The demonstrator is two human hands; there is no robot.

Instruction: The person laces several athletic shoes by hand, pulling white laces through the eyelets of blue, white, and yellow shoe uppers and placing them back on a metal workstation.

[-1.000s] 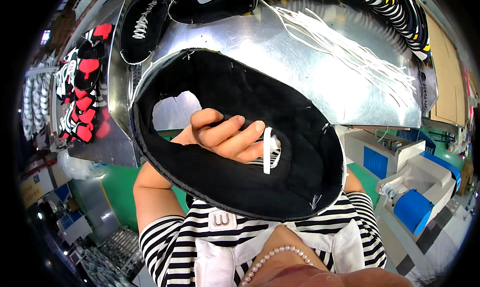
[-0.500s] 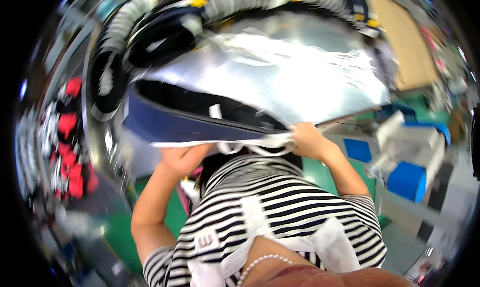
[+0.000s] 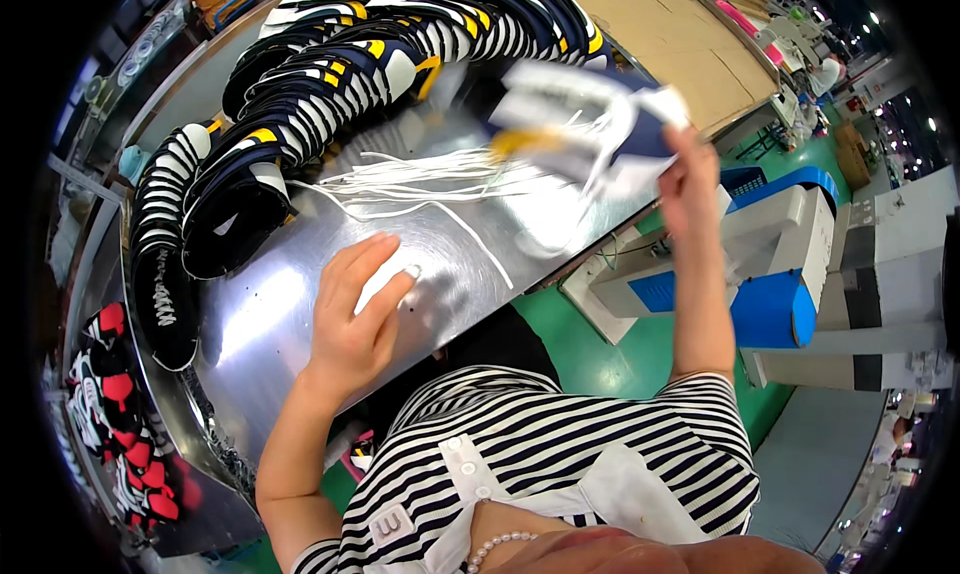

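Observation:
A navy, white and yellow shoe upper (image 3: 585, 114), blurred by motion, is raised over the far right part of the metal table (image 3: 440, 264). My right hand (image 3: 690, 179) grips it by its right end, with the fingers partly smeared. White laces hang across the upper near that hand. Over the near part of the table, my left hand (image 3: 355, 319) holds nothing, its fingers stretched out and apart. Beyond it lies a loose bunch of white shoelaces (image 3: 440, 182), one strand trailing toward the table's near edge.
Long curved rows of nested shoe uppers (image 3: 310, 109) line the table's far side and left edge. Brown board (image 3: 670, 29) covers a surface at the far right. A white and blue machine (image 3: 780, 264) stands right of the table. Red, black and white pieces (image 3: 135, 424) are at the left.
My left hand has let go of the shoe upper's edge. My right hand has carried the upper from near my body up and away to the far right. The view has shifted too.

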